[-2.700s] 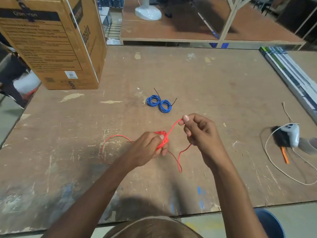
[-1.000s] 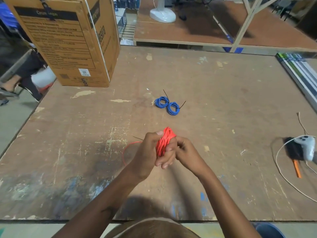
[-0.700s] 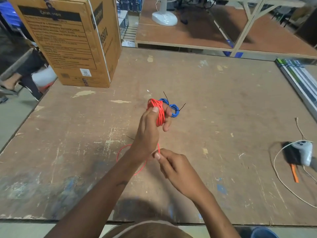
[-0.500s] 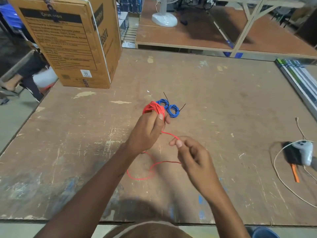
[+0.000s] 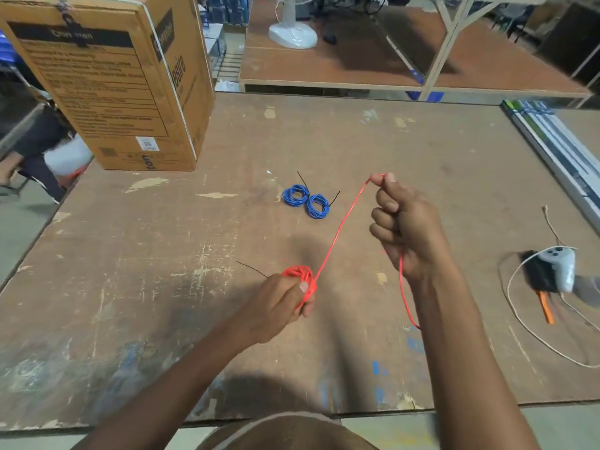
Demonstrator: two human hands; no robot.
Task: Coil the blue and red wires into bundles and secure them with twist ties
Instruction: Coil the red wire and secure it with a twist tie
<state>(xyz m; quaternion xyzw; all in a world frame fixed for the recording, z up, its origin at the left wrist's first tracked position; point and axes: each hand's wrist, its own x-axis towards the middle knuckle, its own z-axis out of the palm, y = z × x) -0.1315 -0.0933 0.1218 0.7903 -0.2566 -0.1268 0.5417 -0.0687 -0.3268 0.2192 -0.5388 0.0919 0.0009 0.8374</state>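
My left grip [image 5: 285, 300] curls round the red coil [image 5: 300, 276] just above the counter [image 5: 162, 254]. My right grip [image 5: 402, 222] pinches the red wire [image 5: 341, 228], stretched taut from the coil. Two tied blue coils [image 5: 306, 201] lie on the counter beyond.

The thin plastic-coated wire [image 5: 341, 227] and its wound coil [image 5: 300, 276] are bright red-orange. Two small round wire bundles [image 5: 305, 201] are deep blue, each with a thin black twist tie [image 5: 333, 199]. The worn wooden table [image 5: 422, 151] is dull brown, scuffed with pale scratches and blue paint smears. The big cardboard box [image 5: 107, 89] is tan with black print. The handheld controller [image 5: 560, 267] is pale grey beside an orange-handled tool [image 5: 544, 306].
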